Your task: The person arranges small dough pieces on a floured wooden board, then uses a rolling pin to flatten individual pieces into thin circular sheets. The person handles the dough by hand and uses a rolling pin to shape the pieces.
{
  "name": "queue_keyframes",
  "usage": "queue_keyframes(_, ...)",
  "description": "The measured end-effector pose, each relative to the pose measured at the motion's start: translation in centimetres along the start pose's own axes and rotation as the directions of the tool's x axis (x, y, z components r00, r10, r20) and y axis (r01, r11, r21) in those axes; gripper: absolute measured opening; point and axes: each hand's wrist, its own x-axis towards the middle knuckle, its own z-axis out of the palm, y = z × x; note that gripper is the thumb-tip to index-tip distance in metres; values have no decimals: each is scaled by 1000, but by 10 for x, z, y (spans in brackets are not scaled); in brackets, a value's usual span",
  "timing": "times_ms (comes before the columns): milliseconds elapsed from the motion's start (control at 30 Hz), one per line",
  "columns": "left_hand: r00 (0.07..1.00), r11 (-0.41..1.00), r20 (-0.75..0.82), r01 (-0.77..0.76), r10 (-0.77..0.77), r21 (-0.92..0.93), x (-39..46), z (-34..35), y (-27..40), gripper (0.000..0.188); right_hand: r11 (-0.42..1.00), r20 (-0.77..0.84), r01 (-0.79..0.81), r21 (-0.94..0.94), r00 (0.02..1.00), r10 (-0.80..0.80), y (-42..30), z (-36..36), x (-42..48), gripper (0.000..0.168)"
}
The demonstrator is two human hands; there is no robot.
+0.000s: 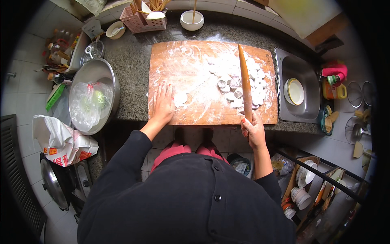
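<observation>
My right hand (254, 129) grips one end of a tapered wooden rolling pin (246, 80), whose other end points away from me over the board. My left hand (164, 103) lies palm down on the wooden board (189, 73), fingers extended and holding nothing. Beside its thumb is a pale, flattened round of dough (180, 99), dusted with flour. Under and around the pin sits a heap of small floured dough pieces (234, 83), partly hidden by it. Loose flour streaks much of the board, and glare whitens its middle.
A metal basin (113, 73) holding a plastic bag (88, 106) stands left of the board. Right of it is a steel sink (304, 65) with stacked bowls (295, 91). Behind are a white bowl (191, 23) and a pink utensil basket (137, 26).
</observation>
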Motion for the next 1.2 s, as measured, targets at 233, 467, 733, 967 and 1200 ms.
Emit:
queue_keyframes(233,997,997,62,52,-55,56,15,4,68,72,999,-41,-32,15,999,32,6,-1,-11,45)
queue_keyframes(467,973,973,65,-219,224,-73,77,56,113,57,998,-77,-13,58,997,18,-3,-6,-14,36)
queue_keyframes(733,977,983,114,-184,183,4,10,8,47,60,998,-48,-49,33,998,50,8,2,-2,34)
queue_keyframes(967,947,980,250,-185,199,-78,22,-4,66,72,964,-46,-48,-263,998,37,18,23,33,28)
queue_keyframes(1200,988,999,150,29,-34,41,-19,-35,23,83,937,-62,-49,-345,998,29,13,31,41,30)
